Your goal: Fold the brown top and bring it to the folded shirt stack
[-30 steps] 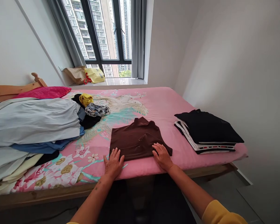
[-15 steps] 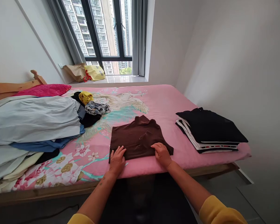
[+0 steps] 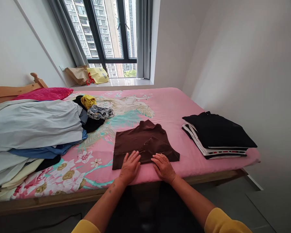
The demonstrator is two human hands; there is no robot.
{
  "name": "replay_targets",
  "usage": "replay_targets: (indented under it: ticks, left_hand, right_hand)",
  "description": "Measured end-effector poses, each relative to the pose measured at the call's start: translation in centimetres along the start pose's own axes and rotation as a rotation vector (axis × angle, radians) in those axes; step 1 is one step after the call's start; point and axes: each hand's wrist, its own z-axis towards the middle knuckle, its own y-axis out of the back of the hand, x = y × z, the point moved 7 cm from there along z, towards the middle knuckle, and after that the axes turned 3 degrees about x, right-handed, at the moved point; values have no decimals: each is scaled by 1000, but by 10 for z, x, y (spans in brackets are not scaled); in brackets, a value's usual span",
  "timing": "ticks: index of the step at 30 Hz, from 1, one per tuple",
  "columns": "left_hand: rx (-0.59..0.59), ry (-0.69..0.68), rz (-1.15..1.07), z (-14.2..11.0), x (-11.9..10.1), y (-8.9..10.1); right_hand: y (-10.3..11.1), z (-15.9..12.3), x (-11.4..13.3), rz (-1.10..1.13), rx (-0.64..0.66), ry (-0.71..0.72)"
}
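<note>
A dark brown high-necked top point(image 3: 140, 139) lies partly folded on the pink bed, its collar pointing away from me and one sleeve folded across its right part. My left hand point(image 3: 131, 166) rests flat on the near edge of the top, fingers stretched out. Close by on the right, my right hand point(image 3: 163, 166) touches the same near edge with its fingers extended. Neither hand grips the cloth.
On the right of the bed point(image 3: 169, 100) stands a stack of folded clothes point(image 3: 220, 132), a black one uppermost. A loose heap of clothes point(image 3: 38, 123) covers the left side, with a yellow bundle point(image 3: 88, 101) beside it. Bags point(image 3: 98, 75) sit on the windowsill.
My left hand has slid to the right along the top's near edge. My right hand has shifted slightly left and nearer to me, so the hands are closer together.
</note>
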Motion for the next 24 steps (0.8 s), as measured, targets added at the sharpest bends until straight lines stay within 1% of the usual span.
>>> replay_targets:
  ticks: [1,2,3,6,8,12,16,17,19,21,22,24]
  left_hand:
    - [21,-93,-10,0,-11,-2]
    - [38,-140,-17,0,-18,-5]
    - [41,-127,-15,1,-21,-8]
    - [-3,78,14,4,-13,-13]
    - [-20,153,24,5,-8,-15]
    - [-36,161,21,7,-9,-15]
    - [-92,175,-21,11,-9,-8]
    - [-107,150,-39,11,-11,-6]
    - [-120,39,-68,11,-15,-3]
    - [-132,-49,-75,7,-13,-1]
    - [-147,-41,-68,3,-5,1]
    - [-199,77,-46,-6,21,4]
  right_hand:
    - [0,-1,3,11,6,34]
    - [-1,-1,5,20,16,55]
    - [-2,-1,6,25,24,58]
    - [-2,1,1,7,22,-30]
    - [-1,2,-1,-10,20,-81]
    - [-2,3,-2,-15,53,-96]
    - [-4,7,-4,13,55,-129]
    - [-3,8,-5,25,42,-132]
    - [3,8,-7,44,-10,-124]
    - [15,3,-16,43,-95,-137]
    - [22,-3,-25,32,-150,-170]
    - [39,-21,-50,-7,-267,-285]
